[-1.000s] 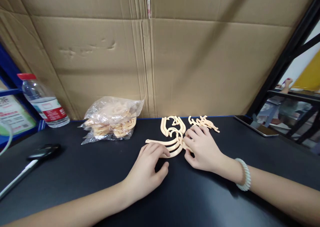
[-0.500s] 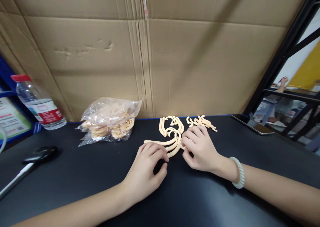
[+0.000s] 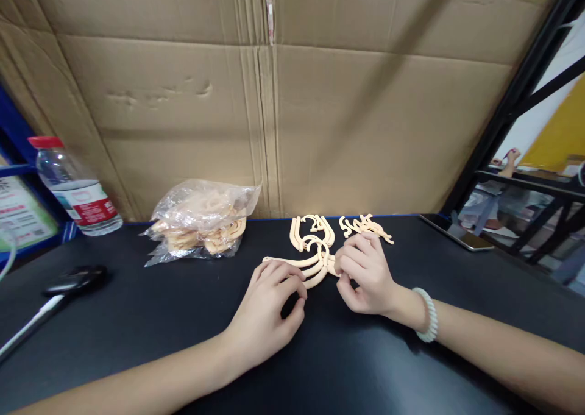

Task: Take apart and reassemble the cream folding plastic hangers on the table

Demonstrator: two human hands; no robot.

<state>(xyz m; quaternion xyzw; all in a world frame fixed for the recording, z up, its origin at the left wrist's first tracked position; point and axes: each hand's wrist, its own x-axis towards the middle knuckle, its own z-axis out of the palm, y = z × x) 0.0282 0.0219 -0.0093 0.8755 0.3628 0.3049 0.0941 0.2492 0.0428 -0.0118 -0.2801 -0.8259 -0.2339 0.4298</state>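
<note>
Cream curved pieces that look like folding clothes hangers [image 3: 314, 275] lie fanned out and overlapping on the black table, their hooks pointing away from me. My left hand [image 3: 276, 311] bends its fingers over the left arms, its thumb a little apart from the index finger. On the other side, my right hand [image 3: 365, 275] is closed at the right arms, with the fingertips curled in; the exact grip is partly hidden. Just behind lies another set of cream hanger pieces [image 3: 297, 235]. A small heap of loose cream hooks [image 3: 368, 227] is beyond my right hand.
A clear plastic bag [image 3: 201, 217] of similar cream pieces lies at back left. Further left are a water bottle [image 3: 86, 198] and a black device with a white cable [image 3: 75, 280]. A phone [image 3: 457, 232] rests at back right. Cardboard [image 3: 388, 128] walls the back.
My right hand has shifted slightly right and its fingers have curled in more, showing more of the right arms. My left hand stays nearly still. The camera view has shifted slightly.
</note>
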